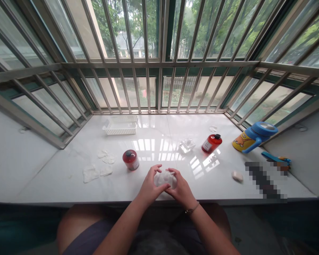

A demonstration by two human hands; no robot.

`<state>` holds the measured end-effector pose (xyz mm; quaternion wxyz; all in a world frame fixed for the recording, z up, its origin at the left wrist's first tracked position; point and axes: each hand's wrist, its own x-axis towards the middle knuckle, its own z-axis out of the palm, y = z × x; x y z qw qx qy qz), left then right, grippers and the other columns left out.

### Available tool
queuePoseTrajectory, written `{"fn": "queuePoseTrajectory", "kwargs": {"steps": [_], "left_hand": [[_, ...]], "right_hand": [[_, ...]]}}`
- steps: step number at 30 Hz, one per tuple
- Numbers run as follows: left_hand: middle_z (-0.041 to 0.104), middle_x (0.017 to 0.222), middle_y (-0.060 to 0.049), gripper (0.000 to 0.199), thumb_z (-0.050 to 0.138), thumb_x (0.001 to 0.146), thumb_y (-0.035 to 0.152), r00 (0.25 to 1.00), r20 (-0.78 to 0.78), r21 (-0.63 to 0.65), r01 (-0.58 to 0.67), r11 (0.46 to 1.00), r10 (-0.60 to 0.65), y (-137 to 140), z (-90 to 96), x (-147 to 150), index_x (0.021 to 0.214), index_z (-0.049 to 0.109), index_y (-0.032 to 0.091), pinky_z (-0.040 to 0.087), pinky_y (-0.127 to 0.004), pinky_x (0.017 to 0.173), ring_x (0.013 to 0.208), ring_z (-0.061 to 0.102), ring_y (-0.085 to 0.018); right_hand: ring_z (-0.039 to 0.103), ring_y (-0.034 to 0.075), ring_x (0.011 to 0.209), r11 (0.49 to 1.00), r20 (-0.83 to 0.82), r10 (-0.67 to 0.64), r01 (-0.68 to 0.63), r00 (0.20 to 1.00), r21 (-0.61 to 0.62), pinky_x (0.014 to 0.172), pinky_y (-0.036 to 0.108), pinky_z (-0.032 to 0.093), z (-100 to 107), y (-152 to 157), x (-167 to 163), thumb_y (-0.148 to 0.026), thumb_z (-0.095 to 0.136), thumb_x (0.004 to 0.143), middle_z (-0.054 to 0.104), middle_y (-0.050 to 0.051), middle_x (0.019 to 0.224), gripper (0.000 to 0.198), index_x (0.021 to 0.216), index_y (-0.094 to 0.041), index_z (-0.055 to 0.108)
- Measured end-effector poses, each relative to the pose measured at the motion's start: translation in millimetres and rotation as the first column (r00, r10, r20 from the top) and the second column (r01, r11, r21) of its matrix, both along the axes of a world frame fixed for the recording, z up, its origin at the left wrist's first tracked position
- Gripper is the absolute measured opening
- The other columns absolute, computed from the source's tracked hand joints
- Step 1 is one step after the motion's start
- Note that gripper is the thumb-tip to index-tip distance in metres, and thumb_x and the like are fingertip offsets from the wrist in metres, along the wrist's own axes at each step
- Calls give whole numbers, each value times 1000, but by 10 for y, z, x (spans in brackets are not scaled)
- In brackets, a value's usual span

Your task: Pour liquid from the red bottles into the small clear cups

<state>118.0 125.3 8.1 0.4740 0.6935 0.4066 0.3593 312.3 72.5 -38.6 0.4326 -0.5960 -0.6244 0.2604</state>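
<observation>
Between both hands, just above the counter's near edge, is a small clear container with rounded bumps showing in it; its exact kind I cannot make out. My left hand curls round its left side, with the thumb across the front. On the other side my right hand grips it, fingertips at its top and right edge. A bottle of red liquid with a dark cap stands left of my left hand. Further off to the right, a clear block-like container sits beside a second red bottle, which has a label.
The white counter holds crumpled white sheets on the left and a white plastic basket at the back. To the right are a blue and yellow flask, a pale soap-like lump and a blue strap. Metal window bars rise behind.
</observation>
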Motion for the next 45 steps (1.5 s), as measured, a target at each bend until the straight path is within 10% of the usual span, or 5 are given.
{"fn": "queuePoseTrajectory", "kwargs": {"steps": [15,35,41,45], "left_hand": [[60,153,-12,24,74,96,38,997,-22,102,77,992,-75,31,92,65,116,75,25,45,-53,122,142,58,-32],[61,145,-14,29,76,98,36,994,64,297,61,953,-83,-8,439,-68,126,74,27,52,-51,116,137,61,-31],[59,148,-15,38,68,100,17,992,-88,647,-10,763,87,-73,857,-487,136,65,26,51,-52,118,142,57,-30],[60,149,-13,37,66,99,14,859,-285,802,-30,596,426,74,1110,-1083,134,68,27,44,-58,124,145,53,-33]], "right_hand": [[70,30,127,1000,-10,-18,18,1000,18,109,48,58,-18,-4,-15,-43,86,81,68,9,141,72,143,-29,51],[67,31,130,1000,17,10,-10,1000,8,112,51,56,-14,-14,10,-50,85,85,66,9,143,72,144,-31,48],[65,31,134,999,45,23,-24,999,30,115,52,55,-27,-24,21,-52,84,86,66,9,145,74,147,-32,47],[65,32,135,999,58,24,-25,998,22,115,53,55,-19,-36,21,-53,83,87,65,10,146,73,147,-31,49]]}}
